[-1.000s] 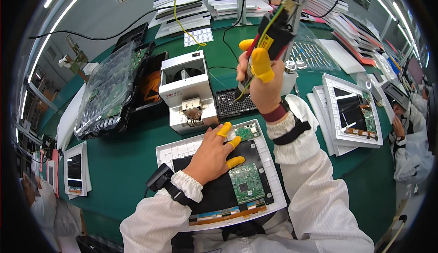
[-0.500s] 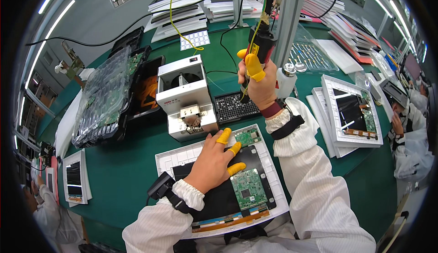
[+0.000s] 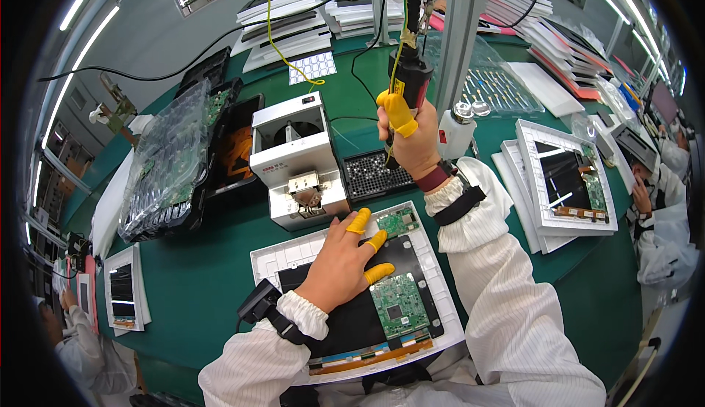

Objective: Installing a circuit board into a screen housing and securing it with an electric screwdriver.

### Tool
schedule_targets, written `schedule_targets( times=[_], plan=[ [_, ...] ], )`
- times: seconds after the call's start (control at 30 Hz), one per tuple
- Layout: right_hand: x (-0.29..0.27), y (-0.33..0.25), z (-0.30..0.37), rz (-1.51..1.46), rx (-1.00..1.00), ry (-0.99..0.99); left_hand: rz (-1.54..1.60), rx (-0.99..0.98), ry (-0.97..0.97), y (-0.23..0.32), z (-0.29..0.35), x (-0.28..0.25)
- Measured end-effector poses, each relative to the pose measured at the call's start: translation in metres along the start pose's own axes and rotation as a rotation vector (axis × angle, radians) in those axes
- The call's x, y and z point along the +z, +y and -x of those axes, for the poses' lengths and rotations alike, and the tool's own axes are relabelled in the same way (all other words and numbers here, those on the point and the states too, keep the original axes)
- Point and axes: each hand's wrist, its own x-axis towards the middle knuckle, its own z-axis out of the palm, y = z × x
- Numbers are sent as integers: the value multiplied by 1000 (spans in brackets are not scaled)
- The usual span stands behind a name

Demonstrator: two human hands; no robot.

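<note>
I see the left hand (image 3: 332, 269) lying, fingers splayed, on the white-framed panel (image 3: 334, 325) at the scene's six o'clock; at one o'clock, the right hand (image 3: 415, 145) wraps its fingers round a black power tool (image 3: 413, 73).

The person's left hand (image 3: 329, 271) lies palm down, its fingers (image 3: 341, 232) loosely spread, with yellow covers (image 3: 376, 241) on the thumb (image 3: 379, 273) and the two digits beside it. Just behind that hand, a black strap (image 3: 292, 326) carrying a small dark box (image 3: 259, 300) circles the left sleeve (image 3: 250, 359). Farther forward and to its right, I see the right hand (image 3: 416, 143) curled into a closed grip, yellow covers showing near its top. A dark red band (image 3: 434, 177) rings that wrist; behind it, a black band (image 3: 461, 207) hugs the right sleeve (image 3: 503, 297).
</note>
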Motion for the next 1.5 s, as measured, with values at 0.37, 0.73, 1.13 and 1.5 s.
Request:
schedule_targets(
  times=[0.37,0.73,1.13,1.5],
  plan=[
    [1,-4,2,66,-10,-46,-8,11,9,0,1,-1],
    [5,-56,8,-113,-45,-82,-18,9,17,1,5,1],
    [16,-84,76,-331,173,-39,-11,-12,4,-4,5,6],
    [16,-77,80,-205,174,-132,-8,11,48,-3,5,7]
  ],
)
